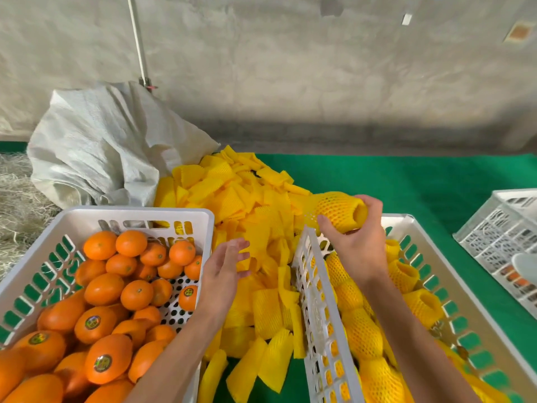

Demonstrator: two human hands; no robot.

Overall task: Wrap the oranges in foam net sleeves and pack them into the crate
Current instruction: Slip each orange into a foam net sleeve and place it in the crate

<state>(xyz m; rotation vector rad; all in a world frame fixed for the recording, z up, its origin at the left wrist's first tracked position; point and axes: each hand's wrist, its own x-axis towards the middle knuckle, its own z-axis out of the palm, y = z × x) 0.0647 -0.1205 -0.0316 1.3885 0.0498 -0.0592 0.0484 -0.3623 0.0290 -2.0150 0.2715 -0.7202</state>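
Spreading under both hands, the green mat [406,181] carries everything, and a white sack [101,146] slumps well beyond the fingertips on the left. Below and left of the left hand's fingers stands the supply crate [139,218], heaped with bare oranges [104,289]. Under the right wrist sits the packing crate [316,301], already holding a row of sleeved oranges [363,335]. Between the two crates, directly beneath the left fingertips, lies the pile of flat foam sleeves [232,193].

The right hand [357,242] grips a wrapped orange [338,212], fingers and thumb curled round its netted body, just above the packing crate's far corner. The left hand [223,266] hovers loose, fingers straight and holding nothing.

By my judgement, the wrapping of this fruit is finished and placing is the step in hand. The next move calls for lowering it into a gap beside the sleeved ones without snagging the net on the rim, while the free hand reaches for a fresh sleeve or orange.
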